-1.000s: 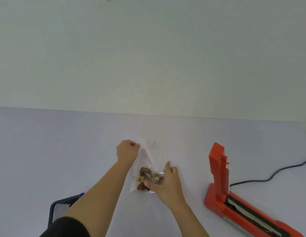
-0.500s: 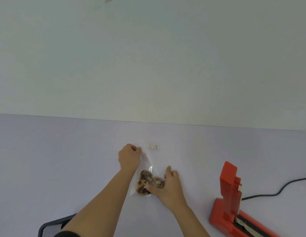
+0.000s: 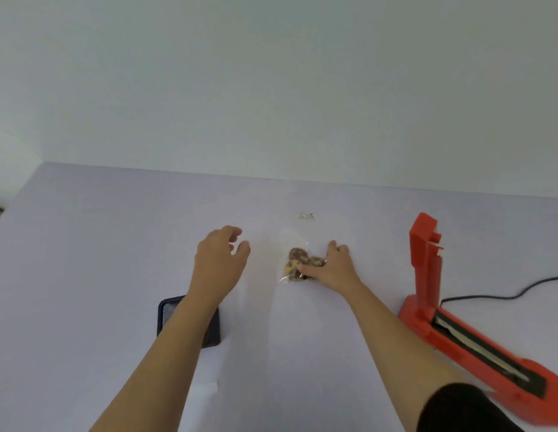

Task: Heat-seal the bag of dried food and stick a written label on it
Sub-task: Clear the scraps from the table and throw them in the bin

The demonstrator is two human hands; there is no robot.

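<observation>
A clear plastic bag (image 3: 291, 244) lies flat on the pale table, with brown dried food (image 3: 298, 260) bunched at its near end. My right hand (image 3: 332, 268) rests on that near end, thumb and fingers pinching the bag by the food. My left hand (image 3: 220, 260) hovers to the left of the bag, apart from it, fingers loosely spread and holding nothing. A small white label (image 3: 307, 215) with dark print lies on the table just beyond the bag. The red heat sealer (image 3: 439, 304) stands at the right with its arm raised.
A dark mesh container (image 3: 168, 310) sits near my left forearm, partly hidden by it. The sealer's black cable (image 3: 502, 295) runs off to the right edge. A plain wall rises behind the table's far edge.
My left hand has let go of the bag's far corner and moved left, opening. The view has swung left, so the bag and sealer sit further right in the frame.
</observation>
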